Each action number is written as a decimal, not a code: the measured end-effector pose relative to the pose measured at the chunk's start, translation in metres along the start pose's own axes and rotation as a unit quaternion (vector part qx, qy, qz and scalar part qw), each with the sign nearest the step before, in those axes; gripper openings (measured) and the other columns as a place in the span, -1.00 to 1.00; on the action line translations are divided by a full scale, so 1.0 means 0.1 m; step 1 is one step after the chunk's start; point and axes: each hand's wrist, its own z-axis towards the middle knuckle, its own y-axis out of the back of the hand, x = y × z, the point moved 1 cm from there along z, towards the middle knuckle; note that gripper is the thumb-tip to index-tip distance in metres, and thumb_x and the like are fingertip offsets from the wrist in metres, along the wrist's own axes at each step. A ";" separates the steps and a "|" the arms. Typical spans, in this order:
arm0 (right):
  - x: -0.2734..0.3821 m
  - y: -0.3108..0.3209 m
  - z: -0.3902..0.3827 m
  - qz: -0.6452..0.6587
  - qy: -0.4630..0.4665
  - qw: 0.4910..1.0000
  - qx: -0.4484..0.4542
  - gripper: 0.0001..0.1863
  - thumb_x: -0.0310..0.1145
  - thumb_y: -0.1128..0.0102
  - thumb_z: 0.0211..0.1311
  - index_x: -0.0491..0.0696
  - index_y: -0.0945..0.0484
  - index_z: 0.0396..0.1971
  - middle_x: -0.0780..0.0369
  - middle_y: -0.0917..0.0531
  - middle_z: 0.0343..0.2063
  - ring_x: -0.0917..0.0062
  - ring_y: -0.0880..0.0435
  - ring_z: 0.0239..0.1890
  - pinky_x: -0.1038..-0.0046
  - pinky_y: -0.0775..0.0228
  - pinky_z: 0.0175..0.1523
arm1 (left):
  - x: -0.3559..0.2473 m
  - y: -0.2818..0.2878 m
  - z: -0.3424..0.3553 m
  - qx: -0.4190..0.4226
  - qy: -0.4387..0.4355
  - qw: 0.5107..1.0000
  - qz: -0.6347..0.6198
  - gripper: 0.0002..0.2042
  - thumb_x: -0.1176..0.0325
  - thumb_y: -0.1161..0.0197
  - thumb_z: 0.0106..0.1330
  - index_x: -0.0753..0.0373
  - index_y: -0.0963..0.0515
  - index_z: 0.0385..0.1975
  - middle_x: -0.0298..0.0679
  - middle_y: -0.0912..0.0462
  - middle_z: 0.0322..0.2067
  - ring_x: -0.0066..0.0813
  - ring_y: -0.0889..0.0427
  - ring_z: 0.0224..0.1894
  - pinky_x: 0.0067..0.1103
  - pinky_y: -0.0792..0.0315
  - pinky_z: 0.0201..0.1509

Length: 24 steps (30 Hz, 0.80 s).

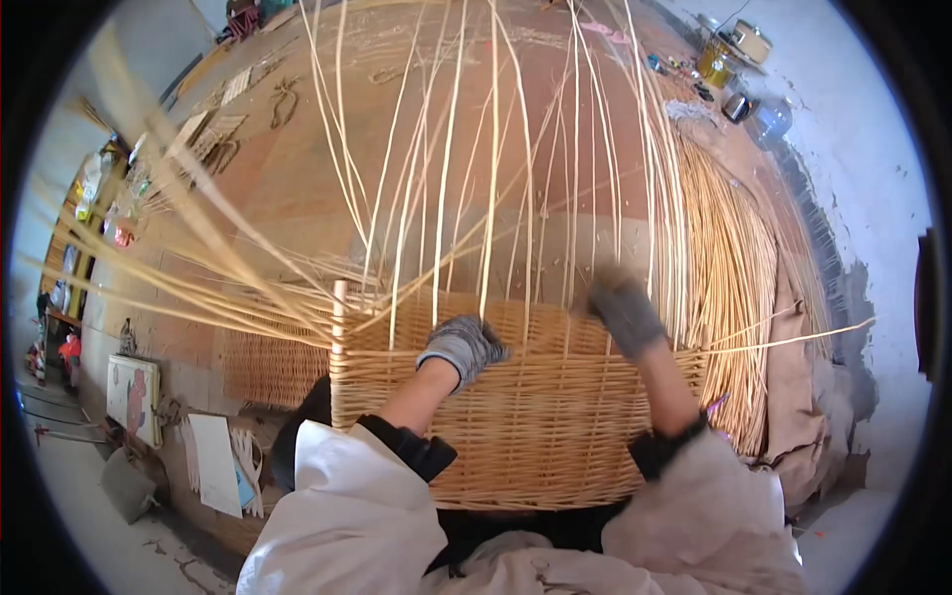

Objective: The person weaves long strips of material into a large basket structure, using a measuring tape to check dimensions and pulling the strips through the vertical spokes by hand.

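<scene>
A partly woven wicker basket [535, 426] stands close in front of me, with long pale upright rods [493, 178] rising from its walls. My left hand [461, 347], in a grey knitted glove, is closed at the upper edge of the near wall, fingers curled over the weave beside an upright rod. My right hand [625, 309], also gloved, is raised over the right part of that edge. Motion smears its fingers, so any hold is hidden. One loose rod [793, 342] sticks out to the right from the weave. Several long rods [188, 297] fan out from the left corner post [339, 312].
A thick bundle of rods [734, 288] lies at the right beside brown cloth [793, 397]. Further right is a white wall [863, 129]. Cut flat pieces [215, 461] and a picture board [134, 397] lie at the left. A kettle [737, 106] stands far right.
</scene>
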 end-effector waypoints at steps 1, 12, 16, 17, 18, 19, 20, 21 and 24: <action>0.33 -0.32 0.24 -0.417 0.080 0.904 -0.054 -0.75 -0.34 -0.06 -0.04 -0.13 -0.31 -0.36 0.15 -0.45 -0.53 0.42 -0.45 -0.43 0.50 -0.31 -0.26 | -0.09 -0.06 -0.02 -0.030 0.049 0.997 -0.049 -0.54 0.04 -0.19 -0.07 0.31 -0.47 -0.30 0.01 -0.52 -0.33 -0.22 -0.49 -0.18 -0.45 -0.33 -0.09; -0.54 0.33 -0.93 0.101 0.188 0.924 -0.316 -0.82 -0.34 0.06 0.12 -0.10 -0.38 -0.33 0.40 -0.28 -0.71 0.75 -0.26 -0.67 0.71 -0.17 -0.63 | -0.45 -0.40 0.07 -0.121 0.169 0.975 0.076 -0.39 -0.16 -0.12 -0.10 0.31 -0.46 -0.24 -0.11 -0.51 -0.23 -0.32 -0.47 -0.14 -0.53 -0.33 -0.11; -0.42 0.33 -1.00 0.035 0.185 0.947 -0.261 -0.93 -0.43 0.04 0.08 -0.11 -0.37 -0.47 0.33 -0.39 -0.65 0.64 -0.40 -0.60 0.63 -0.30 -0.60 | -0.56 -0.49 0.51 0.057 0.174 0.983 -0.003 -0.26 -0.22 -0.09 -0.11 0.30 -0.30 -0.05 -0.05 -0.31 -0.01 -0.21 -0.31 0.03 -0.43 -0.16 0.08; -0.33 0.44 -0.96 0.012 0.189 0.949 -0.252 -0.95 -0.46 0.03 0.07 -0.11 -0.37 -0.50 0.31 -0.42 -0.63 0.61 -0.43 -0.59 0.61 -0.33 -0.59 | -1.02 -0.41 0.17 -0.080 0.146 0.981 0.097 -0.20 -0.17 -0.17 -0.14 0.34 -0.21 0.01 -0.02 -0.31 -0.02 -0.22 -0.33 0.02 -0.43 -0.21 0.05; -0.18 0.54 -1.02 0.006 0.200 0.946 -0.254 -0.95 -0.46 0.03 0.07 -0.11 -0.37 -0.50 0.31 -0.42 -0.63 0.61 -0.43 -0.59 0.61 -0.33 -0.59 | -1.13 -0.58 0.19 -0.086 0.134 0.982 0.098 -0.20 -0.17 -0.17 -0.14 0.34 -0.21 0.01 -0.02 -0.31 -0.02 -0.22 -0.33 0.02 -0.43 -0.21 0.05; -0.01 0.75 -1.24 0.020 0.102 0.940 -0.326 -0.89 -0.42 -0.02 0.03 -0.09 -0.35 -0.43 0.32 -0.43 -0.59 0.62 -0.42 -0.54 0.63 -0.34 -0.53 | -1.25 -0.83 0.22 -0.190 0.021 0.972 0.138 -0.21 -0.12 -0.21 -0.16 0.35 -0.20 0.01 -0.04 -0.32 -0.03 -0.22 -0.34 0.01 -0.47 -0.25 0.01; 0.15 0.89 -1.39 0.037 0.009 0.922 -0.386 -0.80 -0.39 -0.07 0.00 -0.07 -0.34 -0.35 0.33 -0.44 -0.54 0.63 -0.41 -0.49 0.65 -0.34 -0.47 | -1.36 -0.87 0.21 -0.300 -0.088 0.932 0.180 -0.21 -0.07 -0.26 -0.17 0.35 -0.19 0.01 -0.06 -0.34 -0.04 -0.22 -0.35 0.00 -0.50 -0.28 -0.02; 0.13 1.01 -1.40 0.036 0.017 0.927 -0.373 -0.80 -0.39 -0.07 0.00 -0.07 -0.34 -0.35 0.33 -0.44 -0.54 0.63 -0.41 -0.49 0.65 -0.34 -0.47 | -1.28 -0.84 0.37 -0.168 -0.025 0.974 0.148 -0.30 0.00 -0.26 -0.15 0.32 -0.25 -0.04 -0.07 -0.38 -0.08 -0.22 -0.38 -0.03 -0.50 -0.29 -0.03; -0.18 1.41 -1.09 -0.064 0.042 0.964 -0.253 -0.84 -0.51 -0.07 -0.08 -0.05 -0.38 -0.42 0.28 -0.48 -0.51 0.57 -0.47 -0.40 0.56 -0.35 -0.34 | -1.09 -0.97 0.55 -0.015 0.015 0.999 0.038 -0.44 0.06 -0.24 -0.10 0.28 -0.35 -0.13 -0.07 -0.45 -0.16 -0.23 -0.42 -0.08 -0.49 -0.31 -0.06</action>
